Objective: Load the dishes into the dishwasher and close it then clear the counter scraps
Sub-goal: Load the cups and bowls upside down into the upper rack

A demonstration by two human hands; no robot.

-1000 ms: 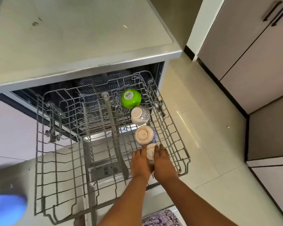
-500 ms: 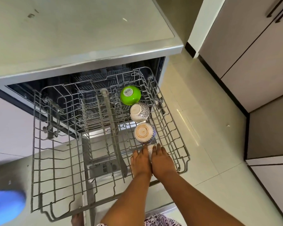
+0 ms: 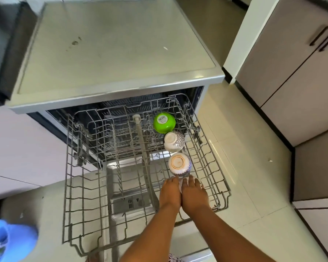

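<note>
The dishwasher's grey wire rack [image 3: 70, 186] is pulled out over the open door [image 3: 129, 203]. Along its right side stand three upturned bowls in a row: a green bowl [image 3: 164, 122] at the back, a blue-patterned white bowl [image 3: 174, 141], then a white bowl with a gold-ringed base [image 3: 179, 164]. Just in front of them my left hand [image 3: 169, 193] and my right hand [image 3: 194, 195] lie side by side over a fourth small white bowl [image 3: 180, 183], fingers bent down around it. Only a sliver of that bowl shows between my hands.
The dishwasher's countertop [image 3: 112, 44] carries a few small scraps [image 3: 75, 42]. A blue object [image 3: 9, 241] sits at the lower left. Grey cabinets [image 3: 292, 72] stand to the right across a strip of tiled floor [image 3: 244, 167].
The view has tilted back, so the counter shows more. Both hands have stayed on the small white bowl in the rack, covering more of it.
</note>
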